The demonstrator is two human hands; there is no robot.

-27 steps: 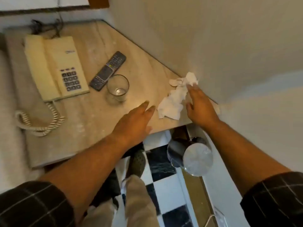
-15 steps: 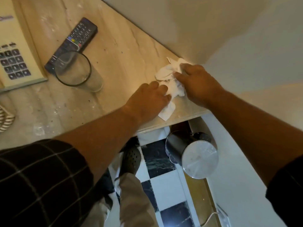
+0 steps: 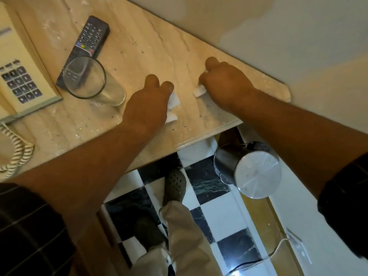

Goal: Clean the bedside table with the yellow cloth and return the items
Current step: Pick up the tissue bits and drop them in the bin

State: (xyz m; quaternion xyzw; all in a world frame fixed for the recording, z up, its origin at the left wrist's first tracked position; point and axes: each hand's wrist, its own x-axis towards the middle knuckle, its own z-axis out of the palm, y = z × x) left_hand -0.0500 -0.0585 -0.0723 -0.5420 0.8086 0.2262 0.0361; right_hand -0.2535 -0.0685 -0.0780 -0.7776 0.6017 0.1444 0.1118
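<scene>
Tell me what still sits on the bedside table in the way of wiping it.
The telephone, remote and glass stand on the table's left half. The left hand and right hand each grip white tissue scraps near the right end.

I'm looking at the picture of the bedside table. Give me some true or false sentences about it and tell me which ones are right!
1. Each hand holds a bit of white tissue. True: the left hand and the right hand each curl over a white tissue piece.
2. The glass lies tipped over on the table. False: it stands upright.
3. The remote lies between the phone and the wall. True.
4. A yellow cloth covers the phone. False: no yellow cloth is in view.
5. The metal bin sits on top of the table. False: it stands on the floor beside it.
</scene>
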